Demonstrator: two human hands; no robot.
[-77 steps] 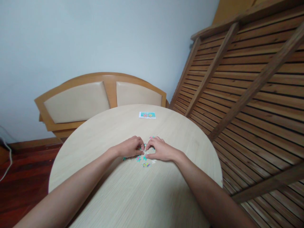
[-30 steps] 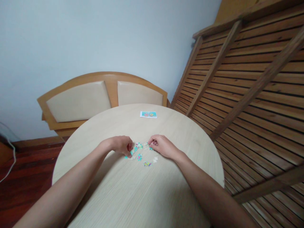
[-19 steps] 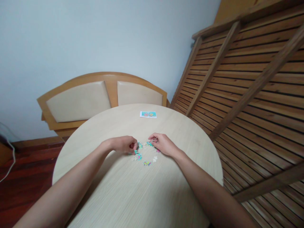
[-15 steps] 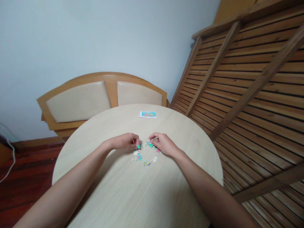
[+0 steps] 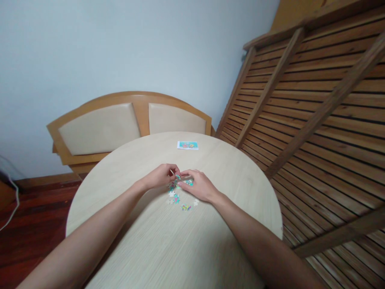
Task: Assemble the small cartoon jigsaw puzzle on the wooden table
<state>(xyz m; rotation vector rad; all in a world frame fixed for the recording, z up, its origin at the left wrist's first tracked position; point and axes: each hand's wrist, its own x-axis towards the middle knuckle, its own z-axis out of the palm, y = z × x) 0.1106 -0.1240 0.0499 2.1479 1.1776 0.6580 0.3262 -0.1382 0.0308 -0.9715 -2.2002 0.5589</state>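
Several loose jigsaw puzzle pieces (image 5: 176, 199) lie in a small heap near the middle of the round table (image 5: 144, 241); some show teal, pink or yellow print and others a pale back. At the heap's far left, my left hand (image 5: 165, 176) is closed in a pinch on a teal jigsaw piece (image 5: 177, 177). My right hand (image 5: 198, 185) reaches over the heap from the right, thumb apart from its fingers, close to the left fingertips. Part of the heap is hidden beneath both hands.
A small printed picture card (image 5: 187, 145) lies toward the table's far edge. Behind the table stands a padded wooden headboard (image 5: 141, 112) against the wall. A slatted wooden frame (image 5: 300, 120) leans at the right. A white cable (image 5: 16, 196) hangs at the left.
My right hand has moved left across the heap, and its thumb and fingers have spread. My left hand has shifted slightly up and right, so both hands are now close together.
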